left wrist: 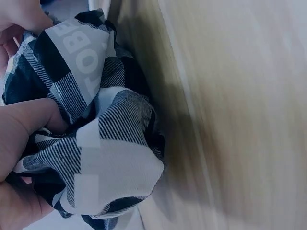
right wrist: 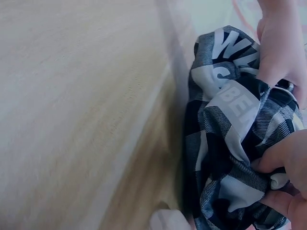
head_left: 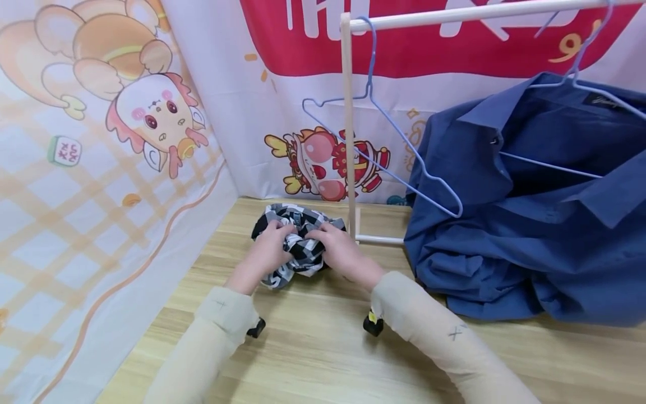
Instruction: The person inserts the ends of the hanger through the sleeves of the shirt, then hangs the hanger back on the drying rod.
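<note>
A crumpled black, white and grey checked garment (head_left: 304, 249) lies bunched on the wooden table, left of the rack post. My left hand (head_left: 270, 247) grips its left side, thumb and fingers sunk in the folds. From the right, my right hand (head_left: 340, 249) pinches the cloth, with a fold between thumb and fingers in the right wrist view. Pale printed letters show on a grey panel of the garment (left wrist: 79, 52) in the left wrist view. The garment's inner folds are hidden.
A white rack (head_left: 348, 129) stands just beyond my right hand. On it hang a bare blue hanger (head_left: 370, 95) and, at right, a blue shirt (head_left: 479, 224) whose lower part bunches on the wooden table (head_left: 313, 348). Printed curtains (head_left: 197, 56) enclose the left and back.
</note>
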A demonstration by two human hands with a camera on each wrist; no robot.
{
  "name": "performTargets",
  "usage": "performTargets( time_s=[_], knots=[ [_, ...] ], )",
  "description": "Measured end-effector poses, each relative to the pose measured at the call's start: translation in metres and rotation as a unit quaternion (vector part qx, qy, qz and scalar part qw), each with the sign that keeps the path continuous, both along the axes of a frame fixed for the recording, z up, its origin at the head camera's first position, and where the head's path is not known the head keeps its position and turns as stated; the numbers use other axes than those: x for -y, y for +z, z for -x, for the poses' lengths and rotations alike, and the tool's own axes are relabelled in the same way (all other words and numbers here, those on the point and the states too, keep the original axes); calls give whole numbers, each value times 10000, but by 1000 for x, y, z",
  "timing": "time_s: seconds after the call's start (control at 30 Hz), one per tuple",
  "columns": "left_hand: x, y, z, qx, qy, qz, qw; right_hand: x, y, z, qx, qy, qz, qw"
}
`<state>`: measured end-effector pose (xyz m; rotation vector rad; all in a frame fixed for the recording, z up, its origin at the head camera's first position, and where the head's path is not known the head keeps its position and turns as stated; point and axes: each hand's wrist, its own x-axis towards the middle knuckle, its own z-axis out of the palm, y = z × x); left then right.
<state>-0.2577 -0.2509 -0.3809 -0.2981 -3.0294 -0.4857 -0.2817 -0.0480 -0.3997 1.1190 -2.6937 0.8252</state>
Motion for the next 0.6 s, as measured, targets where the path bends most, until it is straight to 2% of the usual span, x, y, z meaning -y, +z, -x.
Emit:
performTargets(
  time_s=[0.17,0.4,0.6],
  knots=[
    [-8,6,-12,-56,-69,-154,9998,-13,9,-7,-103,182,82,9997],
    [-19,7,-30,-105,-219,-270,9993,-31,15,-19,63,407,-71,9991],
    [-33,14,-44,-112,-282,-313,9990,-47,20,-30,-237,448,-58,9987]
  ],
)
